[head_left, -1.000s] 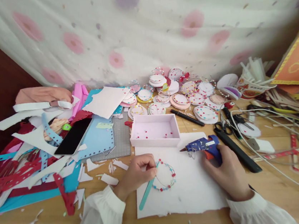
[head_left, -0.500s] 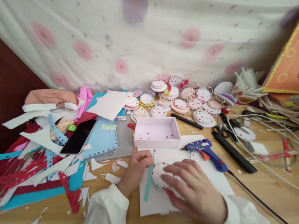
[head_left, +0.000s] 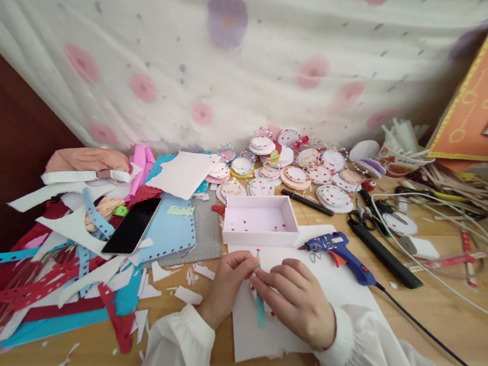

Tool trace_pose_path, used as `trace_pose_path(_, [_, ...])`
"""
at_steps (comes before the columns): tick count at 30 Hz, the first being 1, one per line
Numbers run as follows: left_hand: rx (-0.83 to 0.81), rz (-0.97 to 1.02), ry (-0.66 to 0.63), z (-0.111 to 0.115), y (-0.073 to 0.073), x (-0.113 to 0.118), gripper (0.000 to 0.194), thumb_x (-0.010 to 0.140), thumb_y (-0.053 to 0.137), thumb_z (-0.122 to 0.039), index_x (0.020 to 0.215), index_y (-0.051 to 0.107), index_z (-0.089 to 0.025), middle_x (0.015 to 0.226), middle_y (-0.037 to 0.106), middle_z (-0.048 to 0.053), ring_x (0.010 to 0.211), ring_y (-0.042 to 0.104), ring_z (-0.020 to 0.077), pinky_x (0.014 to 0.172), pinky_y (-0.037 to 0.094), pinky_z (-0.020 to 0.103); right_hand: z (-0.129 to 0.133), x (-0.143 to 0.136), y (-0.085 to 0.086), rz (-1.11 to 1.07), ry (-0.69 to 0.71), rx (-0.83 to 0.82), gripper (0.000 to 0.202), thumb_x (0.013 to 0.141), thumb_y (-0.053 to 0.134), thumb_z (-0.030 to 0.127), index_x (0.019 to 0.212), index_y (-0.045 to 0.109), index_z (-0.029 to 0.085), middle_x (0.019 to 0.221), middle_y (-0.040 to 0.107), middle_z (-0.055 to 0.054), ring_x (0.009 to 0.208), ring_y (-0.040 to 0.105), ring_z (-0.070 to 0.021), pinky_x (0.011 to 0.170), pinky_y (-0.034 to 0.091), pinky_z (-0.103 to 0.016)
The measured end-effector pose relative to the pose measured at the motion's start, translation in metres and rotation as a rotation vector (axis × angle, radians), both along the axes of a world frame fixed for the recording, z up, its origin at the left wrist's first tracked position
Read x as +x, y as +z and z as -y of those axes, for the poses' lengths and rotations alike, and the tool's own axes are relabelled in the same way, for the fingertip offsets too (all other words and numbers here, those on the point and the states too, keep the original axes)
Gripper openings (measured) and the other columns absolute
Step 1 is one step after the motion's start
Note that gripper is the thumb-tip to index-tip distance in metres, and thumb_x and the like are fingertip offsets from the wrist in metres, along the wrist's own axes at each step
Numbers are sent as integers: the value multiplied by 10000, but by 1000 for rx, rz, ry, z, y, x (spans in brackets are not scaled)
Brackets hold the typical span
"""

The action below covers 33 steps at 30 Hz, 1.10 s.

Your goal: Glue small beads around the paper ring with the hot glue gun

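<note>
My left hand (head_left: pixel 233 281) pinches a thin teal strip (head_left: pixel 260 313) near its upper end, over a white sheet (head_left: pixel 288 339). The fingers of my right hand (head_left: pixel 297 300) are drawn together at the same strip, touching or nearly touching my left fingertips; what they grip is hidden. Beneath my right hand, a white disc with red dots is mostly covered. Just beyond the hands stands an open white box (head_left: pixel 261 235) with a few small red bits inside. A blue glue gun (head_left: pixel 344 256) lies to the right on the sheet.
Decorated paper discs (head_left: pixel 333 196) crowd the back. Paper scraps (head_left: pixel 72 220) and a black phone (head_left: pixel 132 226) lie left. On the right are scissors (head_left: pixel 362 218), a long black tool (head_left: pixel 384 254), a white cable (head_left: pixel 451 300) and an orange board (head_left: pixel 472 98).
My right hand has moved left and up to the strip, its spread fingers now closed together. The strip stands more upright, and the view has shifted slightly.
</note>
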State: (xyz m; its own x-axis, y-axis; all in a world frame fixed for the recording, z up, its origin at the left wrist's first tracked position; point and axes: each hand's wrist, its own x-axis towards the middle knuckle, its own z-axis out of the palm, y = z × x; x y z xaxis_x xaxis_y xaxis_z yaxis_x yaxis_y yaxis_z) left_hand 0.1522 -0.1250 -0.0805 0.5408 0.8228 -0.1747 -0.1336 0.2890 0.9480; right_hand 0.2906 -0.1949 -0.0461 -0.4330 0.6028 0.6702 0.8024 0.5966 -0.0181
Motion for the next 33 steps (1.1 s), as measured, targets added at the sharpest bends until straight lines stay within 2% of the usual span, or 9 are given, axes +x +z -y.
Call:
trace_pose_path(3, [55,-112,-1,0,5,0,341,818,547,-356,540,495,-163,547,400,-39,574,355,117,585,300,247,1,16,-4,-239,-96,-12,201,853,563,53,1005,610,177,808,677,-37,690,554,-157,654,415,-330])
trace_pose_path(6, [143,-213,-9,0,9,-1,317,833,512,-344,573,524,-164,582,446,-23,597,404,129,604,329,253,-1,38,-12,-613,-204,-17,189,819,602,58,939,586,203,747,607,-17,677,550,-156,622,427,-313])
trace_pose_path(8, [262,-261,-13,1,9,-2,286,835,509,-303,581,501,-171,604,457,-16,617,439,136,618,349,258,-3,50,-21,-813,-246,-32,140,829,603,93,905,567,205,749,584,-16,679,552,-157,609,441,-306])
trace_pose_path(10, [432,-305,-9,2,7,-2,241,828,518,-250,601,491,-176,634,475,-8,649,473,146,636,367,264,-4,57,-31,-914,-262,-71,87,850,592,139,892,557,206,764,579,-22,692,560,-165,601,451,-304])
trace_pose_path(14, [703,-410,-38,1,0,-1,123,808,550,-176,688,526,-175,717,526,13,717,517,161,676,397,279,-1,55,-44,-1011,-268,-178,29,881,564,183,877,554,210,776,574,-23,722,577,-168,608,466,-295])
trace_pose_path(19, [855,-531,-145,0,-2,3,125,788,559,-120,680,528,-177,695,536,5,702,521,161,698,390,305,4,47,-46,-1074,-201,-294,54,889,547,168,876,565,218,773,577,-17,709,567,-153,595,461,-265])
trace_pose_path(24, [885,-548,-152,1,-1,5,148,800,529,-100,673,529,-176,671,537,3,673,511,155,674,382,302,9,47,-45,-1071,-165,-386,92,884,541,135,885,559,226,768,562,-5,696,556,-144,599,455,-258])
trace_pose_path(33, [887,-509,-140,2,2,6,154,801,525,-90,674,536,-175,663,545,12,660,511,153,660,395,301,10,49,-43,-1010,-200,-419,96,867,563,130,904,560,219,784,557,-7,682,558,-135,573,457,-240])
